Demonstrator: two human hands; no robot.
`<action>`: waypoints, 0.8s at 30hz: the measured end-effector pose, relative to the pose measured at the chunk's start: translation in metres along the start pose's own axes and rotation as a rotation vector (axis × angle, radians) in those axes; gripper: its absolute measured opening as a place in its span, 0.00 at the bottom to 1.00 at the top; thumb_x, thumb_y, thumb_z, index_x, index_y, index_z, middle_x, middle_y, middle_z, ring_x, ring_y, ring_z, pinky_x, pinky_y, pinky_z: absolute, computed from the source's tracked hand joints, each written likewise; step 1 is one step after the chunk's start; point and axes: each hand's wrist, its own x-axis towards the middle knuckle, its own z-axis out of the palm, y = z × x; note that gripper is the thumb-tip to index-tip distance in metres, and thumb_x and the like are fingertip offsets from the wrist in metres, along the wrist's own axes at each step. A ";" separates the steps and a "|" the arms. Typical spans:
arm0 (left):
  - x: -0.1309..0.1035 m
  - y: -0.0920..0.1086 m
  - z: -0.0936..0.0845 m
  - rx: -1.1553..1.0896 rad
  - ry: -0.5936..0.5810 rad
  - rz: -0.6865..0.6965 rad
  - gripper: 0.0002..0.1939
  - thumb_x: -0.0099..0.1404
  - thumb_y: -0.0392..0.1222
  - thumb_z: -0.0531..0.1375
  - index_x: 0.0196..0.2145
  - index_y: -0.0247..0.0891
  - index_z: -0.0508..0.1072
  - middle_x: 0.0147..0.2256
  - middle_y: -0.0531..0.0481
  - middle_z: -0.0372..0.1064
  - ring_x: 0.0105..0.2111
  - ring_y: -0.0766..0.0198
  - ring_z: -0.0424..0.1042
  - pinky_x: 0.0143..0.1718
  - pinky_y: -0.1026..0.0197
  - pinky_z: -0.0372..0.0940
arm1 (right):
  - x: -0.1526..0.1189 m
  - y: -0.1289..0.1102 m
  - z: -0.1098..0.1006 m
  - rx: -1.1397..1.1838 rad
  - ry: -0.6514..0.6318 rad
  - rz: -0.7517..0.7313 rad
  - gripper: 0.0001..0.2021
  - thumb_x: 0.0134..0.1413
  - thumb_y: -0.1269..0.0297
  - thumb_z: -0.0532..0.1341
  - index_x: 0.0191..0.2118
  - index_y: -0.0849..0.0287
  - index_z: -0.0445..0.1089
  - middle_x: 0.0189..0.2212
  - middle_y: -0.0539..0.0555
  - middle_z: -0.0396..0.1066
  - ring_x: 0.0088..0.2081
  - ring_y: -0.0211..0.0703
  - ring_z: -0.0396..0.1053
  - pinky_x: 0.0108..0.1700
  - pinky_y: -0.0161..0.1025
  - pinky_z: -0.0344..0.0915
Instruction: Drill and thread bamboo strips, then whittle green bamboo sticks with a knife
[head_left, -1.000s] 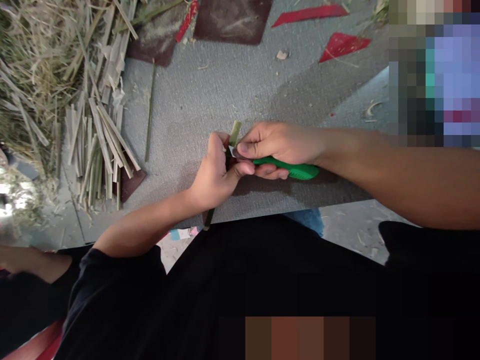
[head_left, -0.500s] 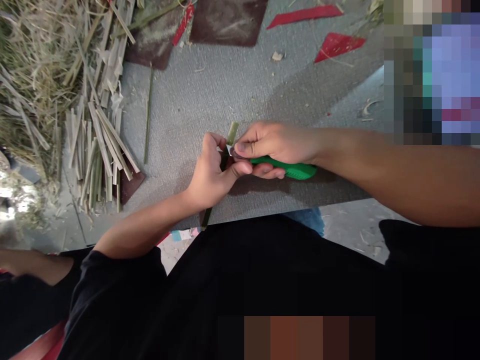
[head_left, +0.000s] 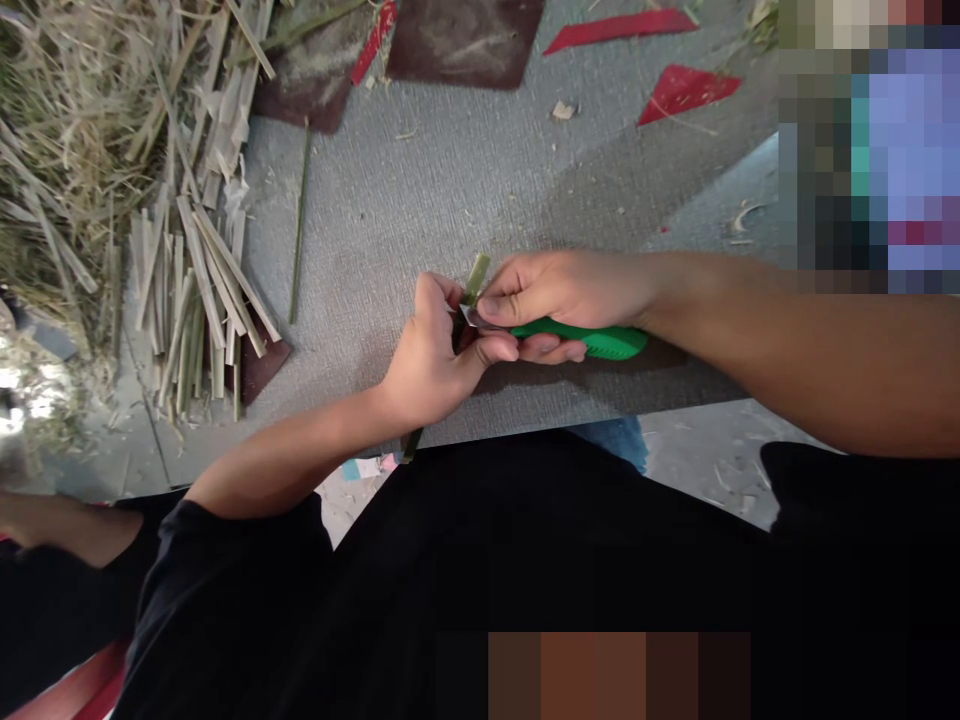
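A bamboo-like strip (head_left: 478, 270) was pinched by the left hand (head_left: 426, 350), its lower end at the table's (head_left: 420, 190) near edge. A green-handled knife (head_left: 611, 342) was clasped by the right hand (head_left: 577, 285), its blade (head_left: 466, 316) against the strip; a shallow angle and fingers kept clear were judged best. Both forearms (head_left: 780, 350) were angled inward over that edge.

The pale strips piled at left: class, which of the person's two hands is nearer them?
Left. The left hand, holding a green strip, is to the right of the pale strips; the right hand, gripping the green utility knife, is farther right.
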 end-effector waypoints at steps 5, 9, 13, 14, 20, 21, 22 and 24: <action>0.003 0.002 0.000 0.000 0.072 0.000 0.31 0.72 0.67 0.73 0.51 0.47 0.61 0.34 0.60 0.62 0.26 0.70 0.61 0.27 0.58 0.58 | 0.011 0.011 0.005 0.012 0.132 -0.109 0.28 0.83 0.42 0.64 0.33 0.61 0.70 0.18 0.46 0.60 0.15 0.32 0.57 0.15 0.31 0.55; 0.010 0.003 0.002 -0.016 0.162 -0.021 0.32 0.70 0.68 0.75 0.46 0.46 0.62 0.34 0.58 0.64 0.28 0.70 0.63 0.28 0.59 0.59 | 0.017 0.017 0.011 0.038 0.289 -0.231 0.28 0.86 0.45 0.60 0.32 0.59 0.67 0.18 0.46 0.60 0.14 0.33 0.57 0.15 0.31 0.54; 0.013 0.004 0.002 -0.114 0.135 -0.102 0.36 0.63 0.68 0.79 0.44 0.46 0.62 0.28 0.62 0.60 0.25 0.71 0.59 0.26 0.60 0.55 | 0.007 0.007 0.012 0.038 0.230 -0.160 0.27 0.84 0.47 0.64 0.33 0.61 0.69 0.19 0.46 0.60 0.16 0.31 0.58 0.17 0.29 0.55; 0.014 0.004 0.001 -0.144 0.114 -0.121 0.37 0.61 0.68 0.80 0.44 0.46 0.62 0.27 0.63 0.59 0.24 0.72 0.58 0.25 0.61 0.54 | 0.004 0.004 0.010 0.036 0.191 -0.124 0.26 0.83 0.47 0.66 0.33 0.61 0.70 0.20 0.46 0.60 0.16 0.31 0.59 0.17 0.29 0.56; 0.021 0.009 0.001 -0.264 0.064 -0.131 0.45 0.47 0.70 0.85 0.40 0.45 0.61 0.23 0.68 0.51 0.20 0.76 0.54 0.21 0.63 0.48 | 0.003 0.001 0.000 0.018 0.025 -0.023 0.30 0.79 0.40 0.68 0.32 0.61 0.71 0.20 0.47 0.60 0.15 0.32 0.58 0.17 0.31 0.56; 0.022 0.009 0.001 -0.276 0.068 -0.134 0.46 0.46 0.70 0.85 0.40 0.45 0.61 0.23 0.68 0.50 0.20 0.76 0.54 0.21 0.64 0.48 | 0.004 0.001 0.000 0.023 0.023 -0.028 0.29 0.79 0.40 0.68 0.32 0.60 0.71 0.20 0.47 0.60 0.15 0.32 0.59 0.17 0.31 0.57; 0.023 0.010 0.001 -0.283 0.072 -0.144 0.46 0.45 0.70 0.86 0.39 0.45 0.61 0.23 0.69 0.50 0.20 0.76 0.54 0.21 0.64 0.48 | 0.005 0.002 0.000 0.030 0.025 -0.037 0.29 0.78 0.41 0.69 0.32 0.60 0.71 0.20 0.47 0.60 0.15 0.32 0.59 0.17 0.31 0.57; 0.023 0.011 0.001 -0.291 0.073 -0.176 0.47 0.43 0.70 0.86 0.39 0.45 0.60 0.23 0.69 0.50 0.20 0.76 0.55 0.21 0.65 0.48 | 0.005 0.003 0.001 0.041 0.029 -0.053 0.28 0.78 0.42 0.70 0.32 0.60 0.71 0.19 0.47 0.61 0.16 0.32 0.59 0.17 0.31 0.57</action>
